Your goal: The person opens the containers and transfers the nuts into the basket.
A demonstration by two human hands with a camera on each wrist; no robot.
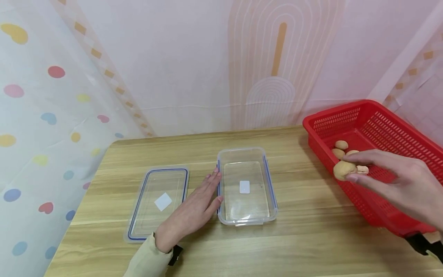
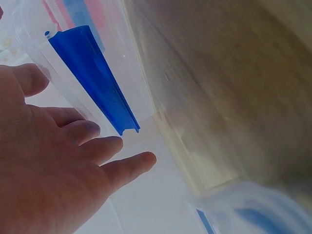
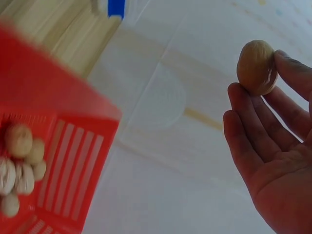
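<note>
My right hand [image 1: 403, 182] pinches a tan, rounded walnut [image 1: 344, 170] between thumb and fingers, above the left side of the red basket. In the right wrist view a dark seam shows on the walnut [image 3: 257, 67]. My left hand [image 1: 194, 207] lies with fingers extended, fingertips right at the left side of a clear plastic container [image 1: 244, 207]. That container stands without its lid, and a white label shows on its bottom. The left wrist view shows its blue clip [image 2: 95, 80] hanging just beyond my fingers.
The red basket [image 1: 349, 194] at the right holds several tan nuts [image 1: 341, 145], some paler and wrinkled. A clear lid [image 1: 149, 192] with a blue seal and white label lies left of the container. A patterned cloth [image 1: 180, 69] hangs behind the wooden table [image 1: 297, 246].
</note>
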